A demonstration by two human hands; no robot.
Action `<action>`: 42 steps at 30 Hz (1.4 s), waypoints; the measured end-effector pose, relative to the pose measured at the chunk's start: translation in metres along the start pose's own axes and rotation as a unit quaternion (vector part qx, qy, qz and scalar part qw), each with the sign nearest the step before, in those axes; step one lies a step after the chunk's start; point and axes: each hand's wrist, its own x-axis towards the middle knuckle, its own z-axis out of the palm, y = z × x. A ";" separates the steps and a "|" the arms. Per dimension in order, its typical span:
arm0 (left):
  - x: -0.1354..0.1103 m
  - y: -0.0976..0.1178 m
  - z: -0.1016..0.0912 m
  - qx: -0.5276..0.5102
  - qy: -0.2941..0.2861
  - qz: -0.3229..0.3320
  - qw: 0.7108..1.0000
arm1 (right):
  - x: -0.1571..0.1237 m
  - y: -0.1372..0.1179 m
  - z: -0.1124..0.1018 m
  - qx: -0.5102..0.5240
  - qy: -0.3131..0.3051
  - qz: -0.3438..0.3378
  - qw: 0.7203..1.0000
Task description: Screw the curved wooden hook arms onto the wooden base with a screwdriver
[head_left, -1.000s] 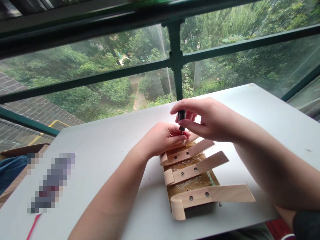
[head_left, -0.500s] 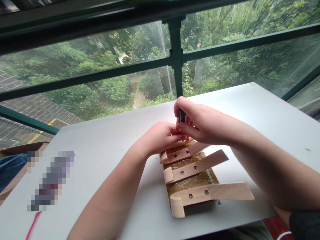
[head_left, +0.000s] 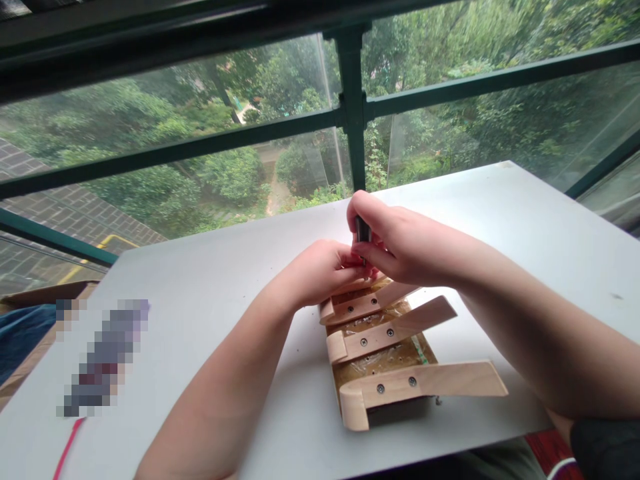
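Note:
My right hand (head_left: 387, 233) is wrapped round the dark handle of a screwdriver (head_left: 363, 231), held upright with its shaft pointing down. My left hand (head_left: 323, 270) is closed at the far end of a brown board (head_left: 375, 363), its fingertips pinched beside the screwdriver's tip; what they grip is too small and hidden to make out. Across the board lie several pale wooden strips with curled left ends, among them a near strip (head_left: 440, 381) and a middle strip (head_left: 420, 319). Dark cross-head screws show in the nearer strips. The farthest strip is partly covered by my hands.
The board rests on a white table (head_left: 210, 320) set against a green-framed window. At the left lies a pixelated object (head_left: 103, 360) with a red cord (head_left: 69, 448) near it. A cardboard box (head_left: 75, 291) with blue cloth stands beyond the left edge.
Both hands stay at the board's far end, almost unmoved. My right hand and the screwdriver look very slightly shifted; the whole view has tilted a little.

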 end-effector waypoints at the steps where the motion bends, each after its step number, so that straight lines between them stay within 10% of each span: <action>1: 0.000 0.000 0.000 0.002 -0.001 -0.002 1.000 | 0.000 0.000 0.000 0.000 0.000 0.000 1.000; 42: 0.003 -0.004 -0.003 0.038 -0.023 0.002 0.999 | 0.003 0.002 0.003 -0.006 -0.001 0.005 1.000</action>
